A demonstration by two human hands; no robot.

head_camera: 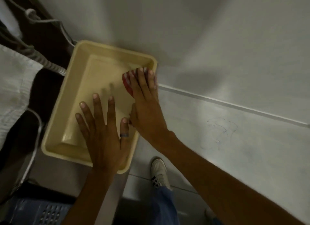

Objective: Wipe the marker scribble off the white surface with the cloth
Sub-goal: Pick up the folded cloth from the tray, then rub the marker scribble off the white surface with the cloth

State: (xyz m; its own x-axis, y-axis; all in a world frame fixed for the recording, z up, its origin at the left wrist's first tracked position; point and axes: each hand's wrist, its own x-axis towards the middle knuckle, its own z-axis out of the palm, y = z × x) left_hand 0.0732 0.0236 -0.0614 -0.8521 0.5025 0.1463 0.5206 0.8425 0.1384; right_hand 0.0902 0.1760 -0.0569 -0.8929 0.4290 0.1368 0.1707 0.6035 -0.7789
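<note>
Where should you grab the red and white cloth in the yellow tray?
Pinch the cloth by its red edge sticking out left of the right hand, coming from above. It lies flat against the tray corner, so probably only the top is free.

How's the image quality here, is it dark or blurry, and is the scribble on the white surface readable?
Head view: dim overall, with dark corners and wide-angle bending of the straight edges. The cloth under the right hand is smeared by motion blur, and a faint ghost shadow of fingers shows in the tray above the left hand. The scribble is faint, thin and slightly soft.
</note>
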